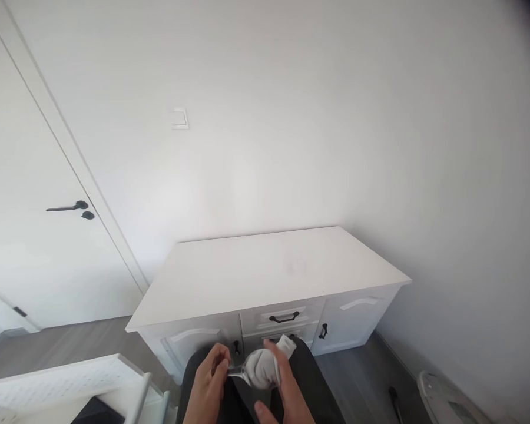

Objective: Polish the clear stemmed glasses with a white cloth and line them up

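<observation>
Pointing its stem (235,371) left, long axis crosswise, glass (246,373) pinched by left hand (209,380), right hand (290,387) cupping cloth (261,366)

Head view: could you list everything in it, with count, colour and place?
glass: one, clear, stem at the left fingers
cloth: one, pale grey, against the glass
cabinet: one, white, against the wall
cabinet handles: at least three, black, on its front
door: one, white, far left
door handle: one, black, on the door
wall switch: one, white, upper left
walls: two, white, behind and right
floor: one, grey, below
rack: one, white, lower left
unclear object: one, black, in the rack
unclear item: one, pale, lower right
dark piece: one, black, left of that item
legs: two, dark trousers, bottom centre
left hand: one, bare, holding the glass
right hand: one, bare, on the cloth
</observation>
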Action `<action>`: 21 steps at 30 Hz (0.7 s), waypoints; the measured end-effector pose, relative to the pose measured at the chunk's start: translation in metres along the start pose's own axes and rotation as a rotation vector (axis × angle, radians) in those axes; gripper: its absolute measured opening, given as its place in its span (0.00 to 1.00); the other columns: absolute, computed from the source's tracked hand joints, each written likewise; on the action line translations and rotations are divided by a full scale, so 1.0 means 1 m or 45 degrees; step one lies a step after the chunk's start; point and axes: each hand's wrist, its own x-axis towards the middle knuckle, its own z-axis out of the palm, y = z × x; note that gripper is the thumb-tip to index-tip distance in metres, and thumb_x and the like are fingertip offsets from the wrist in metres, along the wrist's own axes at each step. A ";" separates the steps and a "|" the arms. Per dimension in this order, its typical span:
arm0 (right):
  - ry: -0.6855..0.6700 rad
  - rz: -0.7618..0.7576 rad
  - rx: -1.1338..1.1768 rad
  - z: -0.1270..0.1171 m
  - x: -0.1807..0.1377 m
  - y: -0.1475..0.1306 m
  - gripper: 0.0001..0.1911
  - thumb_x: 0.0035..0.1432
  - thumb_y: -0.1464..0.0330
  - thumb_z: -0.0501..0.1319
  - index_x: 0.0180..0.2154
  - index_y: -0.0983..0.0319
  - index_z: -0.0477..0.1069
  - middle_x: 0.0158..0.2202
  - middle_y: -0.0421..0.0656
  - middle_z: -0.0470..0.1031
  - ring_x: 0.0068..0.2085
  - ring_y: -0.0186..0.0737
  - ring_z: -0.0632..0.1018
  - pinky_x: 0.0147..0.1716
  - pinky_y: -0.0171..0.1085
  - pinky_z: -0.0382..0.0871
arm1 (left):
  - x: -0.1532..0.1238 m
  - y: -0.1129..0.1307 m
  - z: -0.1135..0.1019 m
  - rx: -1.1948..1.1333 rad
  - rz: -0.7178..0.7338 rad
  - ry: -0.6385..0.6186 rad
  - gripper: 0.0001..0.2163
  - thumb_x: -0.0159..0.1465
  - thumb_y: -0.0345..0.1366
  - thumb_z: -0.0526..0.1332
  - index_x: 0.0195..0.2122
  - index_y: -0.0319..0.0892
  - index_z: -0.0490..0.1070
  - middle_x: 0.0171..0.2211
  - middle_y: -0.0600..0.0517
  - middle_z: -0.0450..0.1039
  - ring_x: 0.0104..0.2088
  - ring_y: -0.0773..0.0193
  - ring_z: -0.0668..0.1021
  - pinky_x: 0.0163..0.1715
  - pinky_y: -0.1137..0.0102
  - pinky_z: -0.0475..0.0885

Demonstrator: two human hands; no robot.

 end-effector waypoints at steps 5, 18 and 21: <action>0.116 0.466 0.984 0.035 0.021 -0.015 0.64 0.45 0.51 0.75 0.72 0.61 0.41 0.33 0.38 0.73 0.28 0.39 0.72 0.23 0.33 0.63 | -0.021 0.024 -0.002 0.204 0.570 0.306 0.14 0.73 0.48 0.57 0.33 0.48 0.69 0.31 0.53 0.66 0.33 0.57 0.70 0.36 0.67 0.68; -0.256 -0.035 -0.502 0.023 0.001 0.036 0.40 0.56 0.68 0.67 0.69 0.50 0.65 0.66 0.51 0.71 0.60 0.62 0.75 0.62 0.54 0.66 | -0.006 -0.026 -0.022 -0.257 -0.188 0.259 0.13 0.57 0.50 0.66 0.32 0.47 0.71 0.29 0.57 0.64 0.23 0.67 0.66 0.14 0.77 0.61; -0.371 -0.044 -0.586 0.012 0.004 0.031 0.35 0.61 0.65 0.67 0.69 0.52 0.66 0.68 0.52 0.69 0.65 0.64 0.72 0.65 0.55 0.63 | -0.002 -0.029 -0.023 -0.150 -0.184 0.138 0.11 0.57 0.48 0.65 0.30 0.46 0.71 0.29 0.55 0.67 0.30 0.59 0.72 0.21 0.72 0.71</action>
